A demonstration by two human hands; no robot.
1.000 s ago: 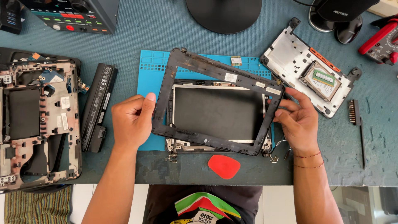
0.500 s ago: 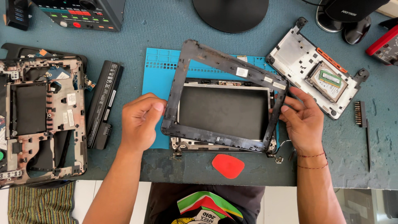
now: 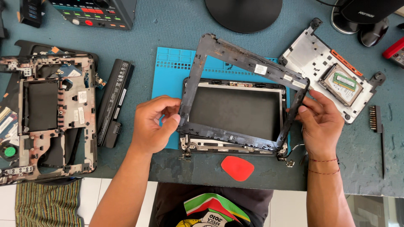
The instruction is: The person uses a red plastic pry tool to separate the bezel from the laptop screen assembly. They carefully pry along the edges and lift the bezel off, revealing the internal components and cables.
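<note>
Both hands pinching black bezel [image 3: 248, 63], left hand [image 3: 153, 124] on its left side, right hand [image 3: 322, 122] on its right, bezel tilted above screen [image 3: 233, 110], red pick [image 3: 237, 168] nearer the body between the hands

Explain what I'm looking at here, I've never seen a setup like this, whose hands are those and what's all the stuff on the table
There is no machine here: a person wears a camera on the head, so the single view looks down at their own two bare hands over a teal work table. The left hand and right hand each pinch a side of a black plastic screen frame, tilted up off the laptop screen panel that lies on a blue mat. To the left lie a black battery and an opened laptop base. To the right is a silver cover plate carrying small parts. A red pry pick lies near the table's front edge.
</note>
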